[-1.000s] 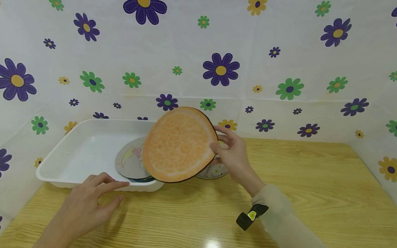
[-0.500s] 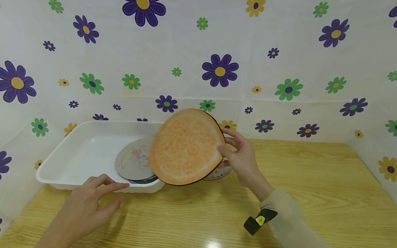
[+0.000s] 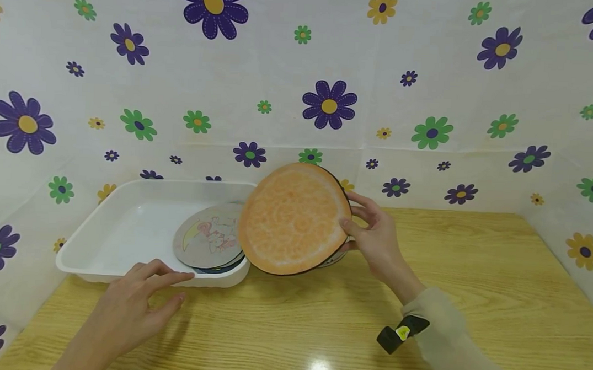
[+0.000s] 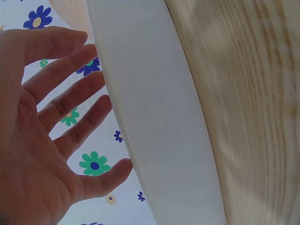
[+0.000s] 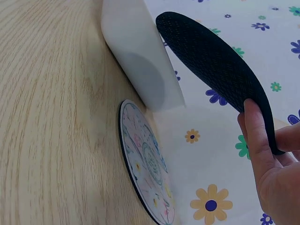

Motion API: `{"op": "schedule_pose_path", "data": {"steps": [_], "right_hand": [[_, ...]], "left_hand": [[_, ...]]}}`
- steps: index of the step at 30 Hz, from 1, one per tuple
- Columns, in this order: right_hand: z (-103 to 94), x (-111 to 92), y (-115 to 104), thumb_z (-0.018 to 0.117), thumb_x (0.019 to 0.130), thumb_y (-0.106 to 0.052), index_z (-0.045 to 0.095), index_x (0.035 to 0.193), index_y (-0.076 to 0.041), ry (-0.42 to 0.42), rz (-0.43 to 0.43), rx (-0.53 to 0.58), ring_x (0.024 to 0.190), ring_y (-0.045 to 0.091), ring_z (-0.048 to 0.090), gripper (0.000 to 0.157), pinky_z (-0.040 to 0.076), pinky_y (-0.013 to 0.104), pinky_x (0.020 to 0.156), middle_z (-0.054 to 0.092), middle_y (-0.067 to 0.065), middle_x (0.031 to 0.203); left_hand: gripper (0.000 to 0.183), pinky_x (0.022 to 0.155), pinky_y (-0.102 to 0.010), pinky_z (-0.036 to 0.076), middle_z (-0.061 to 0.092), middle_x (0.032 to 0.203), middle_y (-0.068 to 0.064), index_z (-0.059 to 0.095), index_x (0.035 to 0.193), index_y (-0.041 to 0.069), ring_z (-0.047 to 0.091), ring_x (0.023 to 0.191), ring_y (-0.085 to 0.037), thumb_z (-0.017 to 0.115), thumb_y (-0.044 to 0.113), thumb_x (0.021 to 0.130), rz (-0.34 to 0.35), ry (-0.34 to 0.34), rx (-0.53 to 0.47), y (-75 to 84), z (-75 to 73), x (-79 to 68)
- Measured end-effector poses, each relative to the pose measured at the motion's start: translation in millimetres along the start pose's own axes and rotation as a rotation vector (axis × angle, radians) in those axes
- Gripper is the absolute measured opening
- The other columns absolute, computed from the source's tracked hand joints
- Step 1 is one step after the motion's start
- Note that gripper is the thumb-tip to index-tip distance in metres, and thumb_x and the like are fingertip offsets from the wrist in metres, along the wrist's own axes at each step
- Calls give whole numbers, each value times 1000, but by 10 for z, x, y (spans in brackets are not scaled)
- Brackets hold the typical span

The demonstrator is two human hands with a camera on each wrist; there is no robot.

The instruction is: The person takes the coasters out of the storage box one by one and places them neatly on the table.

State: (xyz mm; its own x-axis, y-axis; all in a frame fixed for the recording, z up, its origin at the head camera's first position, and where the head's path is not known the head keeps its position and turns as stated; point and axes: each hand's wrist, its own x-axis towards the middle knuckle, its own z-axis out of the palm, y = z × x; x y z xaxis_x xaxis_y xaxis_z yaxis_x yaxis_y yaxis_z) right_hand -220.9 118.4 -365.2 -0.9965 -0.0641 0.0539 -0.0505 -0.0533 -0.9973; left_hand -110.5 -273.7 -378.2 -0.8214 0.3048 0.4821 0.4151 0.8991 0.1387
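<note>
My right hand (image 3: 376,241) pinches the right edge of a round mouse pad (image 3: 295,221) with an orange, pancake-like print. The pad is held up, tilted, right of the white plastic tub (image 3: 125,227). Its black textured underside (image 5: 211,61) shows in the right wrist view. On the tub's front rim rest the fingertips of my left hand (image 3: 135,296), holding nothing. Inside the tub lies a grey round mouse pad (image 3: 204,239) with a moon drawing, on top of darker ones (image 3: 220,269). A flowered round mouse pad (image 5: 145,159) lies on the table, mostly hidden behind the orange one in the head view.
The wood-grain table (image 3: 461,280) extends to the right and in front. A white cloth (image 3: 431,64) with purple, green and yellow flowers hangs behind and along both sides. A black band (image 3: 402,333) sits on the right wrist.
The right hand has moved to the right with the orange mouse pad, uncovering more of the grey pad in the tub. My left hand has stayed at the rim.
</note>
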Motion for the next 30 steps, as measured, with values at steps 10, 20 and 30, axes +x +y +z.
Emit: {"op": "schedule_pose_path", "data": {"steps": [10,20,30], "right_hand": [[-170,-74,-30,62,98,2,51,149,-15,27,0,-19,72,8,71,54,61,32,60,59,22,139],[-367,-130,-32,62,98,1,51,149,-17,63,2,-41,74,9,73,55,61,32,61,66,3,124],[-597,-230,-24,64,98,-1,51,149,-14,85,-33,3,78,7,75,54,61,31,61,69,-15,110]], "left_hand": [[31,61,-24,44,64,89,13,80,106,27,56,83,-11,84,18,76,-31,-36,5,24,-10,-4],[31,62,-25,45,65,90,12,80,106,27,59,85,-13,84,18,77,-27,-36,1,28,-19,-1],[30,61,-25,45,65,89,12,81,104,26,56,82,-11,85,18,75,-17,-20,10,19,-11,-5]]}}
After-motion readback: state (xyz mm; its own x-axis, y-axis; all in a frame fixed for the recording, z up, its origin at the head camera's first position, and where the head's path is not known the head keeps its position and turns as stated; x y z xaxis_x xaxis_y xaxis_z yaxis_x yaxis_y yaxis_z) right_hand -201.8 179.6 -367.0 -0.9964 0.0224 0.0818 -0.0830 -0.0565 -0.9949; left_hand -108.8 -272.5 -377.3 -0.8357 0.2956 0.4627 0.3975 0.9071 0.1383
